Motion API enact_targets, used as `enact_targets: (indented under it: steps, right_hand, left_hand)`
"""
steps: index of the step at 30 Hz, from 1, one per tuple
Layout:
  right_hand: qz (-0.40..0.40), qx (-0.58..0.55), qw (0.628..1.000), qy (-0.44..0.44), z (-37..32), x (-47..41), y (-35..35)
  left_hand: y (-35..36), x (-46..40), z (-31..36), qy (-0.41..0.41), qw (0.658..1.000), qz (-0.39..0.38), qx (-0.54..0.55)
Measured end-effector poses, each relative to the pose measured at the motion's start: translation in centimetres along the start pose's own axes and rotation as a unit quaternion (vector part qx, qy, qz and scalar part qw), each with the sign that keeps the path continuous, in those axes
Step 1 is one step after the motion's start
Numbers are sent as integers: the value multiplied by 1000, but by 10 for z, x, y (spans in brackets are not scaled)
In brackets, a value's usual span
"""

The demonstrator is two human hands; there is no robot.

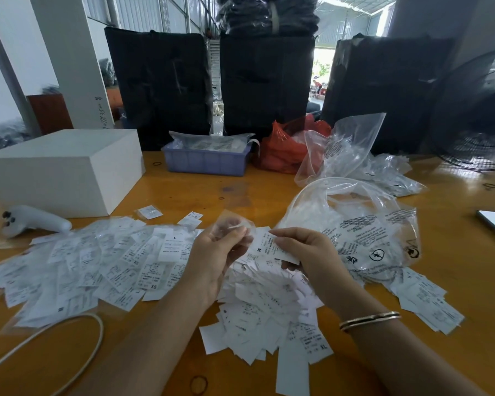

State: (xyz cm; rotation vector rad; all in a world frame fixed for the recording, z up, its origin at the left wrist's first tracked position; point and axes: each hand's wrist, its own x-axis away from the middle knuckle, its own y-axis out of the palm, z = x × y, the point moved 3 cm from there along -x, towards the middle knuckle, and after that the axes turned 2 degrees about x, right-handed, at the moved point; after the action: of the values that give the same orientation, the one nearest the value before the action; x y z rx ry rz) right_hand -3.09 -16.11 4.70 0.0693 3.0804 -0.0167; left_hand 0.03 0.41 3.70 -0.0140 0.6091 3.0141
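Head view shows a white label (265,247) marked M, pinched at its right end between the thumb and fingers of the right hand (306,252), with its left end meeting a small clear sleeve (232,224). The left hand (212,258) grips that sleeve, fingers curled round its lower part, and both are held above the table (212,192) near its middle. Whether the label's tip is already inside the sleeve cannot be told. Right under the hands lies a loose pile (263,307) of white labels, some showing S and XL. To the left, sleeved labels (97,261) are fanned out flat, with L and XS readable. Just right of the right hand stands a big clear bag (355,224) with black print, its mouth open. A bracelet (369,320) sits on the right wrist. Farther left, a white controller (35,220) lies beside a white box (66,170), and a pale cable (77,347) loops along the near edge. At the back stand a blue tray (206,161), a red bag (283,150), more clear bags (355,144), black bundles (166,81) and a fan (480,115).
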Motion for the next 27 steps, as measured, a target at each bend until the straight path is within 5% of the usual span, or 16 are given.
enact_targets:
  steps: [8, 23, 27]
  right_hand:
    - [-81, 23, 995, 52, -1, 0, -2]
    - [7, 6, 1000, 6, -7, 0, -8]
    - [-21, 54, 998, 5, -9, 2, -8]
  left_hand:
    - [0, 1, 0, 1, 1000, -7, -6]
    - [3, 2, -1, -28, 998, -45, -26]
    - [1, 1, 0, -22, 999, -31, -4]
